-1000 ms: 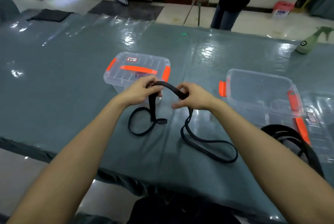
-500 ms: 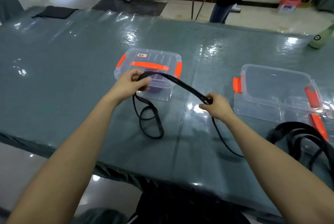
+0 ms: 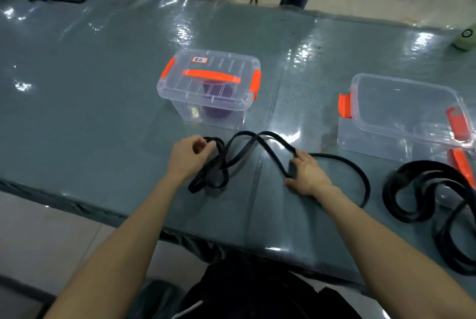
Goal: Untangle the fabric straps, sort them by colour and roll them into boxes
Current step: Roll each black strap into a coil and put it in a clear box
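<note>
Loops of black strap (image 3: 253, 138) lie crossed on the table (image 3: 103, 87) before the lidded box (image 3: 210, 92); left hand (image 3: 189, 157) pinches one coil, right hand (image 3: 306, 173) pins another under straight fingers. A hard pull could cinch the crossings into a knot.

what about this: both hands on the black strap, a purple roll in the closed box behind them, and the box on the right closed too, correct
Not quite: the head view shows the box on the right open, lidless. Left hand and right hand are on the black strap, and the closed box holds a purple roll.
</note>
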The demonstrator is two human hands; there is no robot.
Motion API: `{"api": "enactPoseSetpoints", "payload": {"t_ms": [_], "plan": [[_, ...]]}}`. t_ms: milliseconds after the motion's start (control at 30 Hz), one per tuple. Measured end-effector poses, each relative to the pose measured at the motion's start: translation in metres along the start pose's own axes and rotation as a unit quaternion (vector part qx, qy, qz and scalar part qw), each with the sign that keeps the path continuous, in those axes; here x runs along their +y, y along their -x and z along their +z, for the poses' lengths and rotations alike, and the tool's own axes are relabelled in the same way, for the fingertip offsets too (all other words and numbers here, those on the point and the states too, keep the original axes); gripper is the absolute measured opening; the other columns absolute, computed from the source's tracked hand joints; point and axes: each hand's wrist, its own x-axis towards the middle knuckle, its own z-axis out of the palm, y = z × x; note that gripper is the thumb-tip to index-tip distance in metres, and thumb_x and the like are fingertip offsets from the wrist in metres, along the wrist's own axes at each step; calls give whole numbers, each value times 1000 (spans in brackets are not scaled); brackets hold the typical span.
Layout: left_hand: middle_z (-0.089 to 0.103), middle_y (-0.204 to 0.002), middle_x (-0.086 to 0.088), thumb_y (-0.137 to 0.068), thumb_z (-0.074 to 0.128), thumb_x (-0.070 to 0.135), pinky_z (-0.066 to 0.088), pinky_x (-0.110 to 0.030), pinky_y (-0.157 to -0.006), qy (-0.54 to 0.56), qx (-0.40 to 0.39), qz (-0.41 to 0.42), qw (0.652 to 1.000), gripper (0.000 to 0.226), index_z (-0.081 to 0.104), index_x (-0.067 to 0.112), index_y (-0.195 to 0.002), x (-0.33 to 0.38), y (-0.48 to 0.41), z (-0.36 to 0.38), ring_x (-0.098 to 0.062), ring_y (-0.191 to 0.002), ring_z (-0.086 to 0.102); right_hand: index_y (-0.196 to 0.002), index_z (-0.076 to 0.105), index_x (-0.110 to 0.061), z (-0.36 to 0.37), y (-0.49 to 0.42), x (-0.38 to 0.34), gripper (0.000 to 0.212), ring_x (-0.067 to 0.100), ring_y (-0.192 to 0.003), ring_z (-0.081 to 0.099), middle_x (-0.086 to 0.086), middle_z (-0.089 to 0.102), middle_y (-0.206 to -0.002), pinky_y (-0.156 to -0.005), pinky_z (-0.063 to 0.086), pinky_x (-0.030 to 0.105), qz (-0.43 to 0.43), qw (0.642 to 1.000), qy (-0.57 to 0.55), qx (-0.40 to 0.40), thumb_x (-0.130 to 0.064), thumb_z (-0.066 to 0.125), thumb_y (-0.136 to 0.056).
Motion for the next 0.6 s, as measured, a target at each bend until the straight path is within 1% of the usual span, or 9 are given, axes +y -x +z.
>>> {"api": "enactPoseSetpoints", "payload": {"t_ms": [67,167,233,267,400,467,500,567,600], "plan": [[69,-67,16,-82,70,78,52,-29,-65,-28,-53,7,998,48,70,31,-73,-10,18,10,1,-66,64,-160,43,-11,3,-1,-1,81,23,-167,4,5,7,-181,-131,27,52,8,1000,-12,11,-48,75,-95],[67,-99,16,-71,78,82,55,-34,-86,-178,-184,95,962,55,68,36,-99,-22,38,27,-8,-95,62,-162,38,-11,4,-1,-6,85,23,-168,2,4,5,-181,-130,28,52,23,1000,-9,11,-49,74,-96],[58,-117,7,-73,83,71,49,-39,-99,-292,-181,153,927,66,65,31,-121,-29,43,42,-17,-114,54,-161,39,-11,2,-1,-8,85,23,-167,2,5,6,-181,-129,30,53,27,1000,-6,10,-49,75,-94],[56,-121,4,-77,85,62,48,-40,-102,-309,-161,157,924,63,66,29,-127,-32,43,48,-21,-119,53,-160,39,-10,2,-1,-9,85,24,-167,2,5,6,-181,-129,30,53,29,1000,-6,11,-49,76,-94],[59,-114,1,-90,84,42,46,-42,-102,-259,-106,154,947,29,82,22,-111,-32,42,55,-25,-116,56,-159,42,-8,3,2,-11,83,23,-167,2,3,4,-181,-129,30,54,31,999,-23,8,-47,76,-95],[63,-112,0,-90,87,35,46,-44,-102,-192,-84,145,967,23,83,17,-105,-26,41,49,-26,-112,59,-155,50,-9,0,8,-15,74,26,-165,15,5,16,-179,-126,36,52,32,998,-56,3,-46,76,-95],[66,-110,0,-89,89,32,47,-46,-102,-156,-71,145,975,22,83,16,-103,-20,40,44,-27,-110,60,-152,55,-11,-4,12,-18,68,27,-159,31,7,31,-173,-121,42,48,34,996,-86,11,-44,76,-96],[71,-110,1,-87,91,25,47,-50,-103,-110,-51,167,978,20,82,15,-102,-1,37,31,-28,-110,63,-144,66,-20,-11,23,-25,52,26,-134,61,7,62,-149,-100,53,36,41,981,-182,58,-41,76,-97],[73,-111,1,-86,92,21,47,-53,-103,-89,-48,182,978,20,82,14,-103,13,35,23,-30,-110,65,-137,71,-25,-16,30,-31,43,23,-121,69,5,71,-135,-91,53,32,35,967,-236,88,-40,77,-97]]}}
